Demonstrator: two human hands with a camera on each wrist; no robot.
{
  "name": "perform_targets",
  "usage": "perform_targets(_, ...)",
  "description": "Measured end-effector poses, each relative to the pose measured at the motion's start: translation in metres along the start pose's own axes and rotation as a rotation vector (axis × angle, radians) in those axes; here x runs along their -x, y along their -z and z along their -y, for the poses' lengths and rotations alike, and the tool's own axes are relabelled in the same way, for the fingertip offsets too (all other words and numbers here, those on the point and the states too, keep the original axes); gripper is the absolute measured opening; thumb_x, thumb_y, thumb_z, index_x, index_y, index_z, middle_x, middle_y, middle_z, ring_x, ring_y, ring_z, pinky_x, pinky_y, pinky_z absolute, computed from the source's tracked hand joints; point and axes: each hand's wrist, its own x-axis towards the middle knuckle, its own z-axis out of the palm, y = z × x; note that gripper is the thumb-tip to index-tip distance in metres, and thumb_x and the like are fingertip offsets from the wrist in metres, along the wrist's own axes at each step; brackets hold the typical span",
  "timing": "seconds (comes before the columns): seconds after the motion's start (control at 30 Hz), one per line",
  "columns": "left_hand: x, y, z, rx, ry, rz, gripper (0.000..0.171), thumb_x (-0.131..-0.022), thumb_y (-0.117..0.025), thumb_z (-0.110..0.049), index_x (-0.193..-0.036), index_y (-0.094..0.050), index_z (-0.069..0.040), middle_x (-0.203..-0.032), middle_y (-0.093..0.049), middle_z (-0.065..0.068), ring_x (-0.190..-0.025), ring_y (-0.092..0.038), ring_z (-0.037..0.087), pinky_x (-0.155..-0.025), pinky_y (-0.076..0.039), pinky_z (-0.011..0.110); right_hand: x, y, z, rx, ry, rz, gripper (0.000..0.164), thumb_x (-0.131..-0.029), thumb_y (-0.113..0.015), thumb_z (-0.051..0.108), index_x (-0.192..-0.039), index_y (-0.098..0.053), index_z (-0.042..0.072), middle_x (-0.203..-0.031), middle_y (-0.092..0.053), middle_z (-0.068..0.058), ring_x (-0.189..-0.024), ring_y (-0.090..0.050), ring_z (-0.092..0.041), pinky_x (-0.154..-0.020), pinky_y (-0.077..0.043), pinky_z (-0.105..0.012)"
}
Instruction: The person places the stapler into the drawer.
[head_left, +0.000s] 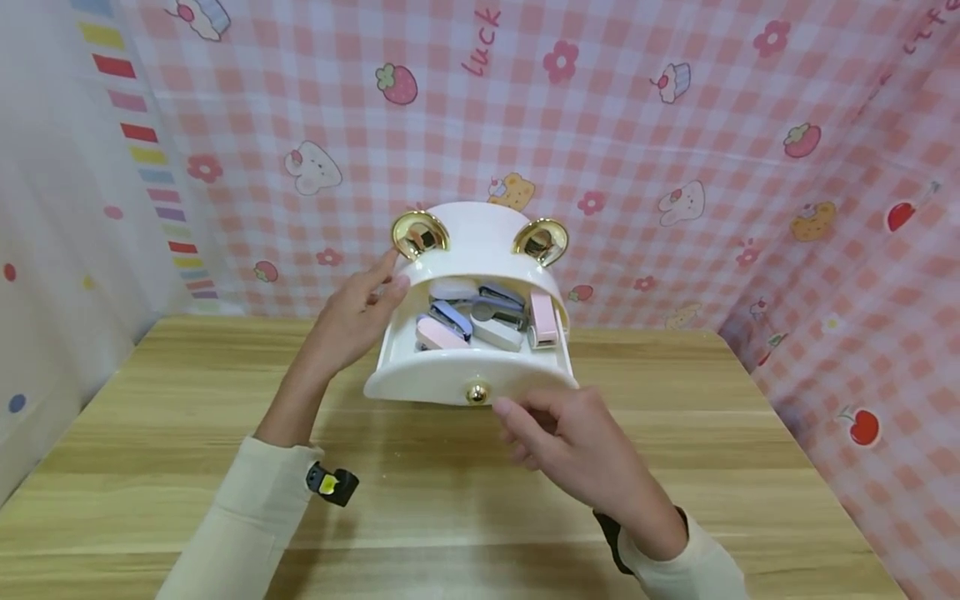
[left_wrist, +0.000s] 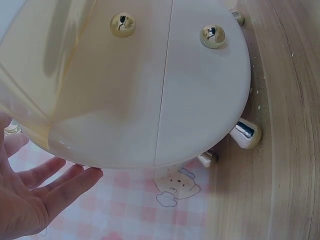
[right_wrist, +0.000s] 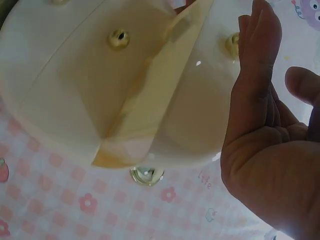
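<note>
A white storage box [head_left: 480, 237] with two gold ears stands on the table, its upper drawer [head_left: 420, 379] pulled out. Inside lie several small staplers: a pink one [head_left: 543, 319] at the right, a blue one [head_left: 450, 318], a pale pink one [head_left: 441, 334] and a white-and-grey one [head_left: 497, 332]. My left hand [head_left: 356, 317] rests against the box's left side, fingers extended. Near the gold knob [head_left: 477, 393] on the drawer front is my right hand [head_left: 573, 442], fingers loosely bent. Its thumb stands apart from the fingers in the right wrist view, with nothing between them.
Below the pulled-out drawer, the left wrist view shows more gold knobs [left_wrist: 213, 36] and a gold foot [left_wrist: 246, 133] on the wooden table [head_left: 420, 517]. A pink checked cloth [head_left: 465, 125] hangs close behind the box, with another cloth wall at each side.
</note>
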Motion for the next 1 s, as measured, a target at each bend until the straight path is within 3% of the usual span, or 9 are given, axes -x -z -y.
perform_targets(0.17, -0.001, 0.0, 0.001, -0.002, -0.004, -0.006, 0.069, -0.106, -0.038, -0.057, -0.163, -0.022, -0.021, -0.156, -0.043, 0.015, -0.13, -0.052, 0.041, -0.106, -0.04, 0.062, -0.006, -0.015, 0.002, -0.011, -0.018, -0.015, 0.034, -0.103, -0.062, 0.034, -0.081, -0.075, 0.011, -0.072, -0.069, 0.004, -0.061, -0.069, -0.013, -0.057, -0.059, -0.031)
perform_targets(0.43, -0.001, -0.001, 0.001, 0.0, -0.021, -0.011, 0.068, -0.106, -0.038, -0.055, -0.163, -0.023, -0.021, -0.153, -0.045, 0.018, -0.127, -0.055, 0.042, -0.105, -0.042, 0.062, -0.013, -0.025, 0.005, 0.175, 0.044, -0.131, 0.031, -0.098, -0.07, 0.029, -0.07, -0.073, 0.017, -0.058, -0.061, 0.017, -0.052, -0.061, 0.002, -0.051, -0.052, -0.025)
perform_targets(0.6, 0.0, 0.0, 0.003, 0.006, -0.028, -0.021, 0.066, -0.107, -0.039, -0.054, -0.162, -0.024, -0.021, -0.152, -0.046, 0.019, -0.126, -0.055, 0.043, -0.105, -0.041, 0.061, -0.015, -0.03, 0.002, 0.247, 0.058, -0.182, 0.028, -0.096, -0.073, 0.025, -0.068, -0.073, 0.017, -0.053, -0.058, 0.018, -0.048, -0.056, 0.007, -0.047, -0.047, -0.023)
perform_targets(1.0, 0.001, -0.001, 0.002, 0.02, -0.035, -0.024, 0.065, -0.107, -0.041, -0.053, -0.162, -0.026, -0.024, -0.151, -0.047, 0.019, -0.126, -0.056, 0.043, -0.104, -0.041, 0.063, -0.017, -0.035, -0.003, 0.212, 0.06, -0.214, 0.024, -0.094, -0.073, 0.018, -0.071, -0.074, 0.011, -0.061, -0.067, 0.006, -0.049, -0.061, 0.002, -0.049, -0.051, -0.022)
